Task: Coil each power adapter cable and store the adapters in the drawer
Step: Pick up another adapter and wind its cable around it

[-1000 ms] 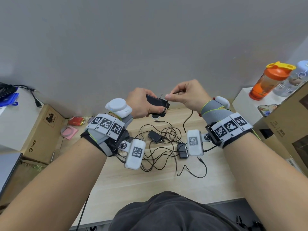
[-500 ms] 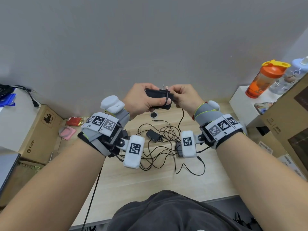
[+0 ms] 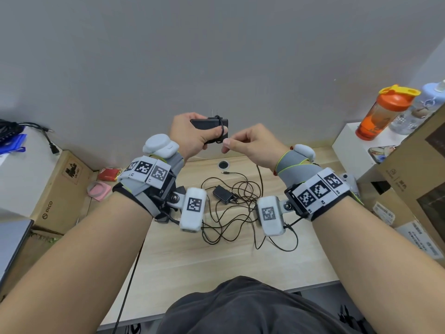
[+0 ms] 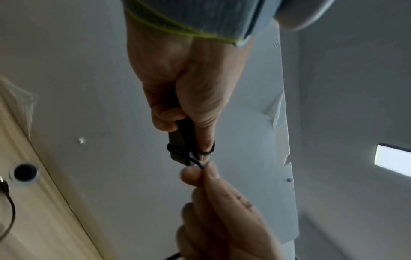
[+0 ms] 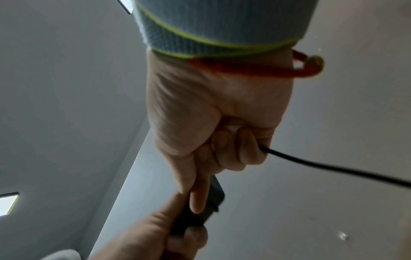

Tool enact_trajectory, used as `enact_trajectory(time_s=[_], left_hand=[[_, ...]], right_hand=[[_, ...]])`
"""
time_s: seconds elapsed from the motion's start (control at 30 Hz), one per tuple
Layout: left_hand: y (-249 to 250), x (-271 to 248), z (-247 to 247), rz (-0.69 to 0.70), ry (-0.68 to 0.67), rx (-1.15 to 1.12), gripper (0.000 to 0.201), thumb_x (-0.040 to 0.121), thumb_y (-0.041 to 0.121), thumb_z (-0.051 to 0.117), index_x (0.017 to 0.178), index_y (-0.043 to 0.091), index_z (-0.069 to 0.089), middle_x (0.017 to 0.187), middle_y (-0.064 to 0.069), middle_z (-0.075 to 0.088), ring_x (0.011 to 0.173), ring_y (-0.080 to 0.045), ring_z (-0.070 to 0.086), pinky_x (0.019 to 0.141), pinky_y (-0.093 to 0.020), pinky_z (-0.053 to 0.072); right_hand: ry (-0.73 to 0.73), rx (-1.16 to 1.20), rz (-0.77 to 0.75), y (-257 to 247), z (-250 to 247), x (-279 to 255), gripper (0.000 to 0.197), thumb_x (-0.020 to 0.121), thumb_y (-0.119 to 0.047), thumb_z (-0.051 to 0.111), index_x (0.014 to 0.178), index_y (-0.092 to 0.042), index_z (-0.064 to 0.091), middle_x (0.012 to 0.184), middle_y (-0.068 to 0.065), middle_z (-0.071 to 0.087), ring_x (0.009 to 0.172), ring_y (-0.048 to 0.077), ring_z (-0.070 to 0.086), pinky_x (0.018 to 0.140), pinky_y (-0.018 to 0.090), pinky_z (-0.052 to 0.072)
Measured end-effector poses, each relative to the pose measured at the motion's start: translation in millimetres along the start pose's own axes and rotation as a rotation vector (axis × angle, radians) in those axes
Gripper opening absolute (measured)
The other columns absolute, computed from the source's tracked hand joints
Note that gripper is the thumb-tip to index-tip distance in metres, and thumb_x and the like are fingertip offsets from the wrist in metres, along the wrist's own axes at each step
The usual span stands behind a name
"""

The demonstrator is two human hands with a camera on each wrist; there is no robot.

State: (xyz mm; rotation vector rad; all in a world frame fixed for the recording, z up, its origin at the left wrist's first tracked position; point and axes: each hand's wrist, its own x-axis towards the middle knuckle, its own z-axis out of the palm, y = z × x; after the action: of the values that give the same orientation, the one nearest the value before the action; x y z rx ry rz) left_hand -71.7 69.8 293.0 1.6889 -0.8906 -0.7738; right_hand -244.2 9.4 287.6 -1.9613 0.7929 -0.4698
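My left hand [image 3: 195, 137] holds a black power adapter [image 3: 209, 123] up in front of the wall, prongs pointing up. One loop of its thin black cable [image 4: 208, 153] runs round the adapter's end and over my thumb. My right hand [image 3: 243, 144] pinches that cable just right of the adapter, and the rest of it [image 5: 329, 168] trails down to the desk. A second black adapter [image 3: 222, 194] lies on the wooden desk [image 3: 216, 261] in a tangle of loose cables [image 3: 231, 213]. No drawer is in view.
A round cable hole [image 3: 224, 165] sits at the desk's back edge. Cardboard boxes [image 3: 60, 186] stand left, with a red packet [image 3: 109, 174] and pink tape roll [image 3: 98, 189]. On the right are a white stand with an orange bottle [image 3: 385, 112] and more boxes [image 3: 414, 179].
The left hand has turned the adapter so its prongs point up and lifted it. The right hand has come down below it with the cable, which now loops round the adapter's end.
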Motion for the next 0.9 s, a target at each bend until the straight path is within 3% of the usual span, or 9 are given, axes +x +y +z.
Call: enact_trajectory(time_s=[0.1,0.17,0.3,0.4,0.57,0.67,0.73,0.83,0.9], left_hand=[[-6.0,-0.3,-2.2,0.011,-0.034,0.097,0.033,0.069,0.019,0.090,0.086,0.013,0.063,0.083,-0.008,0.069,0.060,-0.021,0.060,0.053,-0.030,0.050],[-8.0,-2.4,-1.2,0.013,-0.073,0.135,0.033,0.068,0.019,0.091,0.083,0.017,0.062,0.082,-0.005,0.069,0.065,-0.020,0.062,0.054,-0.030,0.051],[-4.6,-9.7,2.7,0.002,-0.183,0.156,0.037,0.065,0.019,0.092,0.086,0.017,0.062,0.079,-0.003,0.067,0.066,-0.020,0.060,0.058,-0.033,0.052],[3.1,-16.7,5.3,0.021,-0.254,0.164,0.039,0.067,0.020,0.091,0.093,0.012,0.064,0.077,-0.001,0.066,0.065,-0.018,0.060,0.059,-0.033,0.053],[11.9,-20.1,5.2,0.025,-0.305,0.159,0.038,0.069,0.018,0.090,0.095,0.009,0.064,0.074,-0.001,0.066,0.063,-0.020,0.058,0.059,-0.033,0.051],[14.0,-21.0,3.9,0.028,-0.358,0.204,0.034,0.068,0.018,0.090,0.090,0.013,0.064,0.070,0.002,0.066,0.052,-0.009,0.058,0.049,-0.024,0.049],[15.4,-22.8,6.8,0.031,-0.390,0.207,0.034,0.068,0.017,0.090,0.088,0.013,0.063,0.068,0.003,0.066,0.050,-0.007,0.057,0.046,-0.022,0.047],[19.3,-24.3,10.6,0.036,-0.387,0.153,0.035,0.068,0.016,0.090,0.091,0.011,0.064,0.068,0.003,0.065,0.051,-0.006,0.058,0.047,-0.021,0.047],[21.3,-24.0,12.0,0.042,-0.378,0.105,0.035,0.068,0.016,0.090,0.092,0.011,0.065,0.072,0.001,0.064,0.058,-0.011,0.060,0.050,-0.024,0.050]], right_hand=[[0.026,0.028,-0.042,-4.8,-6.3,-0.4,0.022,0.094,-0.025,0.064,0.082,-0.011,0.075,0.038,-0.015,0.035,0.041,0.004,0.031,0.046,0.012,0.023],[0.056,0.033,-0.058,-4.9,-10.5,3.5,0.019,0.093,-0.023,0.066,0.079,-0.012,0.074,0.049,-0.015,0.047,0.048,0.001,0.035,0.052,0.015,0.029],[0.125,0.076,-0.074,-4.1,-22.5,10.8,0.017,0.091,-0.024,0.069,0.076,-0.016,0.073,0.071,0.008,0.061,0.066,0.010,0.046,0.069,0.026,0.040],[0.160,0.085,-0.083,-1.5,-28.3,15.3,0.016,0.089,-0.024,0.071,0.073,-0.021,0.070,0.066,0.000,0.062,0.066,0.010,0.048,0.075,0.028,0.044],[0.187,0.137,-0.105,6.3,-29.3,18.4,0.016,0.083,-0.034,0.074,0.069,-0.027,0.073,0.069,0.008,0.058,0.069,0.018,0.043,0.072,0.032,0.038],[0.236,0.168,-0.091,10.1,-30.5,18.8,0.017,0.085,-0.023,0.075,0.069,-0.021,0.068,0.053,-0.010,0.047,0.061,0.014,0.037,0.066,0.028,0.035],[0.234,0.158,-0.094,12.2,-30.4,18.6,0.017,0.086,-0.021,0.074,0.070,-0.019,0.067,0.050,-0.013,0.043,0.057,0.010,0.034,0.063,0.027,0.033],[0.220,0.170,-0.078,14.0,-28.6,16.4,0.015,0.091,-0.017,0.068,0.077,-0.011,0.067,0.053,-0.013,0.052,0.050,0.000,0.040,0.057,0.014,0.035],[0.217,0.192,-0.056,15.8,-27.0,14.6,0.018,0.096,-0.016,0.061,0.085,-0.002,0.066,0.045,-0.017,0.049,0.042,-0.001,0.039,0.048,0.009,0.033]])
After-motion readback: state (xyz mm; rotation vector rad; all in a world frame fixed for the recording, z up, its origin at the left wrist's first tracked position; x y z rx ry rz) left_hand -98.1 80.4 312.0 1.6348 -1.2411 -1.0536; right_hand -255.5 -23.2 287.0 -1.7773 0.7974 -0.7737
